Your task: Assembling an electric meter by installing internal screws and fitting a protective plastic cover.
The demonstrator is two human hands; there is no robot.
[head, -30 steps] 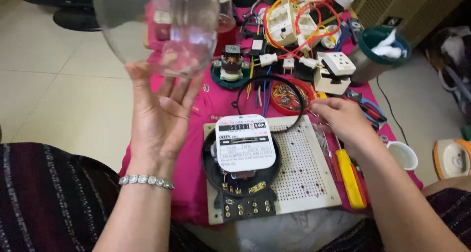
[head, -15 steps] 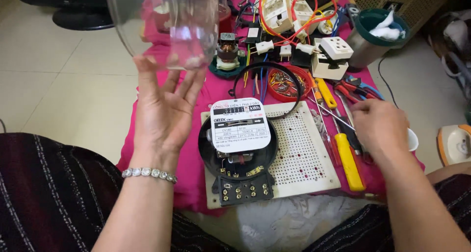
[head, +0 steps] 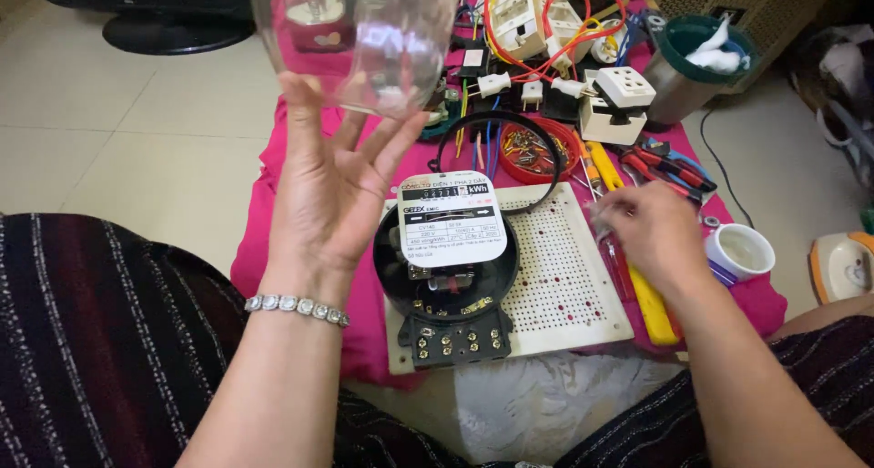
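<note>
Clear glass cover (head: 364, 40), round like a bowl and see-through, is held up high in the air at the top of the picture. It is smooth and shiny, and the pink cloth shows through it. The left hand (head: 332, 190) holds it from below, palm up, with the fingers (head: 305, 104) spread wide and the tips touching the rim of the glass. A sparkly bracelet (head: 296, 307) sits on that wrist.

Below and a bit to the right lies the electric meter (head: 448, 259). It has a round black body, a white paper face and a black block with brass screws at the bottom. It rests on a white board full of small holes (head: 564, 277). A thin black ring (head: 496, 158) lies just above the meter.

The right hand (head: 651, 236) is down at the right edge of the board, curled loosely over a red screwdriver (head: 621, 266); whether it grips it cannot be told. A yellow-handled tool (head: 654, 309) lies just beside it.

Everything sits on a bright pink cloth (head: 259, 249) spread over pale floor tiles (head: 118, 149). Farther back are a red bowl of small parts (head: 537, 149), white sockets (head: 612, 99), red and orange wires (head: 555, 13), pliers with red handles (head: 665, 167) and a small white cup (head: 739, 251). Dark striped clothes (head: 100, 340) fill the near corner.
</note>
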